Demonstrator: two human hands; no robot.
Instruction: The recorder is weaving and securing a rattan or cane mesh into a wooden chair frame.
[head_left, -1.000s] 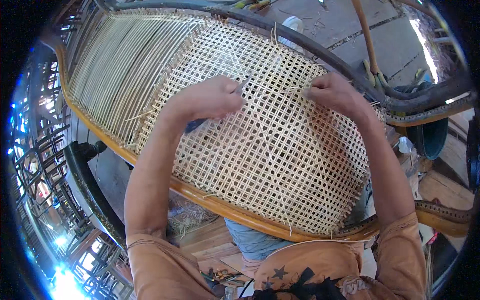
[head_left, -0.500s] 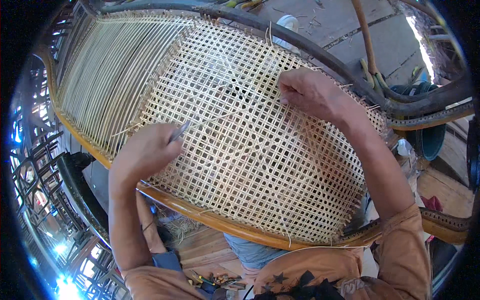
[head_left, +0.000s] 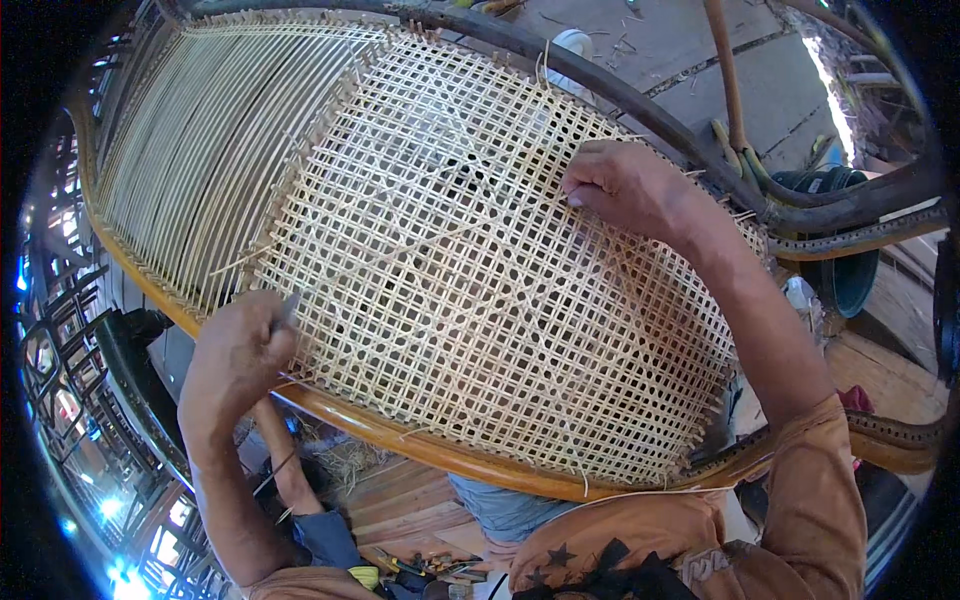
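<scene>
A woven cane panel (head_left: pixel 470 300) with an open holed pattern stretches across a curved wooden frame (head_left: pixel 400 428). My left hand (head_left: pixel 238 348) is closed around a small grey metal tool (head_left: pixel 287 307), its narrow tip standing out past the thumb over the panel's left edge. The tool's kind is hidden by the fingers. A loose-looking cane strand (head_left: pixel 420 243) runs slantwise across the weave, from near the tool toward the middle. Over the upper right of the panel, my right hand (head_left: pixel 628 190) is closed, fingers curled; what they hold, if anything, is hidden.
Parallel cane strands (head_left: pixel 215 130), without cross-weaving, fill the frame's far left part. A dark rail (head_left: pixel 560 62) runs along the far side. A green bucket (head_left: pixel 850 270) stands at right. Hand tools (head_left: pixel 430 568) lie on the floor below, near another person's leg (head_left: pixel 288 465).
My left hand has moved left and slightly down with the metal tool, away from the panel's middle. The right hand has hardly moved and stays closed.
</scene>
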